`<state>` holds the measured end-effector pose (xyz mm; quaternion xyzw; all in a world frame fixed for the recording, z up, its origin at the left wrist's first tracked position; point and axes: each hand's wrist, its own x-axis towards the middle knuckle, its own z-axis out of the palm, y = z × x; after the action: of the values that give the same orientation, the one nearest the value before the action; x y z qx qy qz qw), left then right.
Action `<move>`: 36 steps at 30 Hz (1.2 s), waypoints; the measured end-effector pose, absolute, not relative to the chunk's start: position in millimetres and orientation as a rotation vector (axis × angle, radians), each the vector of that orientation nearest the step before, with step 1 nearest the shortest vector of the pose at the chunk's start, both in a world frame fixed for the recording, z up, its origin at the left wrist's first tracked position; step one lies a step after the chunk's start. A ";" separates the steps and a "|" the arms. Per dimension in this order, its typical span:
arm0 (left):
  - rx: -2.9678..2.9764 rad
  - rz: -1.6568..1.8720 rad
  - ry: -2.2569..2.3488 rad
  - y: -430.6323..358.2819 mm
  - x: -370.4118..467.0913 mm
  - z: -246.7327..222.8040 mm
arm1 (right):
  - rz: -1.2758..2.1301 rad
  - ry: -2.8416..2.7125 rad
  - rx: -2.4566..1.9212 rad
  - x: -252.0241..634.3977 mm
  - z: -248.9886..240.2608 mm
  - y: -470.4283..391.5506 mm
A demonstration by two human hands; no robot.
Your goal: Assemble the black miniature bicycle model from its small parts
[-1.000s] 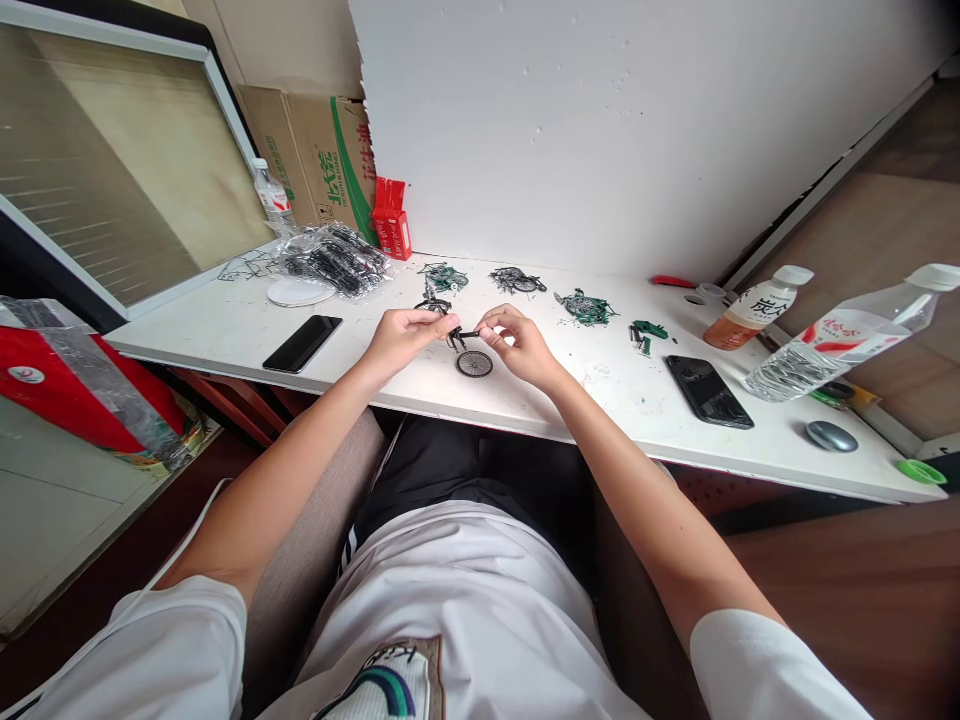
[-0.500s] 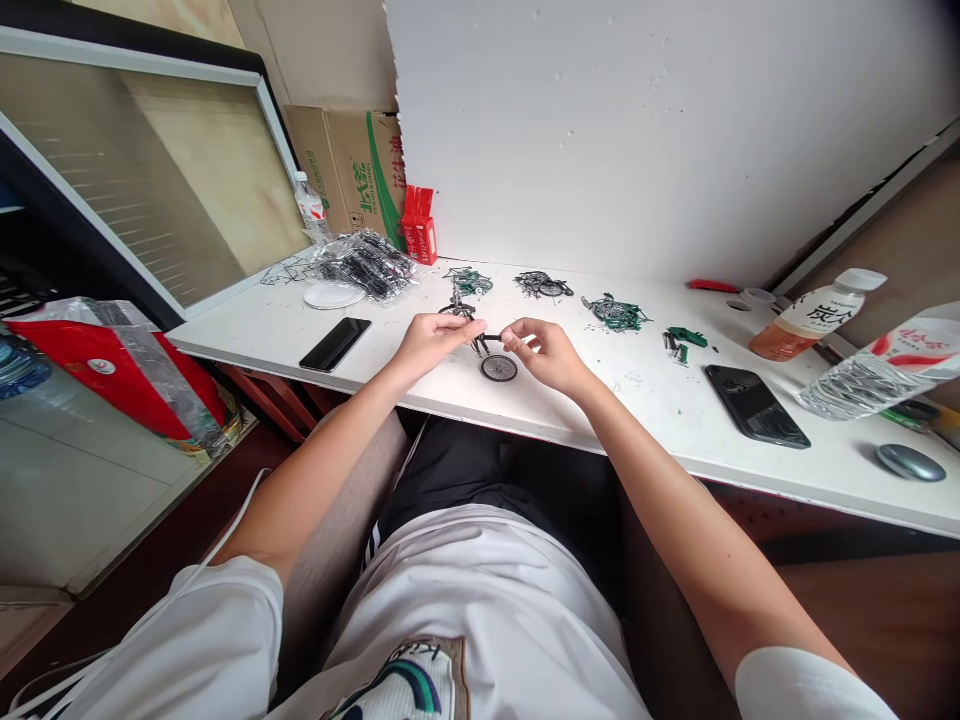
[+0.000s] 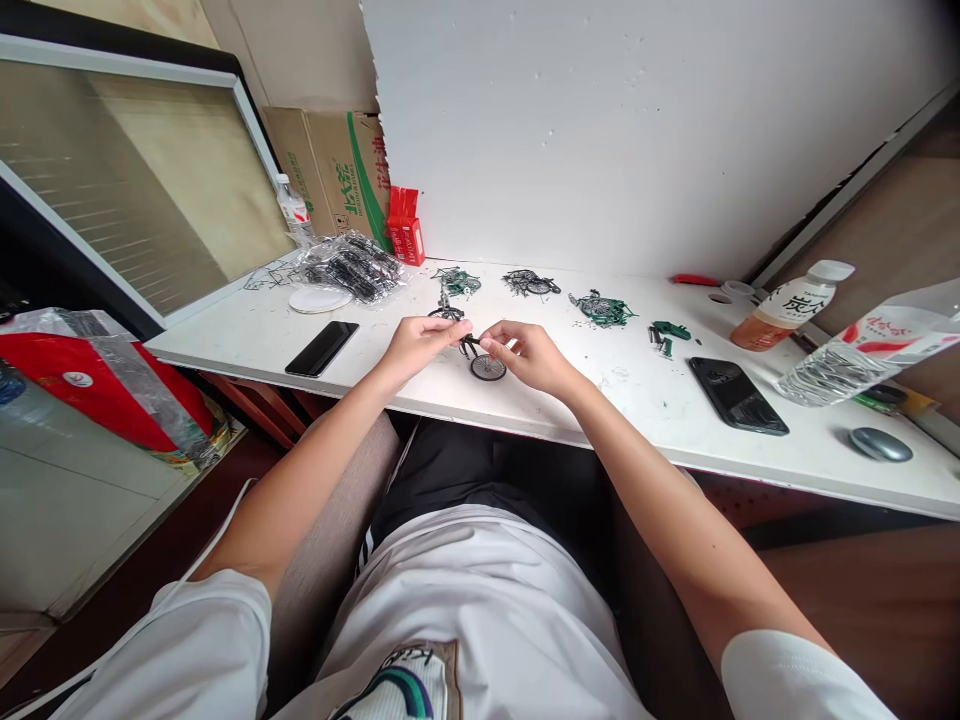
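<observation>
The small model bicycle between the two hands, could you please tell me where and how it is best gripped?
I'd lightly pinch the small model bicycle by its slim middle between the wheels, coming from the left, where the left hand is; the right hand occupies the other side. The near wheel has thin spokes, so it would probably make a weaker hold.

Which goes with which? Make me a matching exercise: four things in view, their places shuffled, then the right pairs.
1. Small wheeled model
2. Red carton
3. Computer mouse
4. White disc

A. Right of the right-hand phone
B. Near side of the clear bag
C. Held between left hand and right hand
D. Beside the cardboard box

Pairs: 1-C, 2-D, 3-A, 4-B
</observation>
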<state>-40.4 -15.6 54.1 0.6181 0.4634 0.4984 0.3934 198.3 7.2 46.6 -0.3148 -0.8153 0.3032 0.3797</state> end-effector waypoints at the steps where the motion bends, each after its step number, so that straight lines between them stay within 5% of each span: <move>1: 1.574 1.265 1.178 -15.9 -40.2 54.8 | 0.752 -2.096 -0.794 198.5 46.5 7.5; 17: 1.569 1.173 1.171 -14.8 -40.2 51.2 | 0.197 -2.338 -0.728 201.6 49.8 6.8; 36: 1.571 1.167 1.209 -13.5 -41.9 50.4 | 0.239 -2.271 -0.845 199.5 48.5 4.3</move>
<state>-41.9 -13.5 50.4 0.6233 0.4799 0.4630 0.4084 199.5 4.3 48.5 -0.3258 -0.8751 0.0922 0.3459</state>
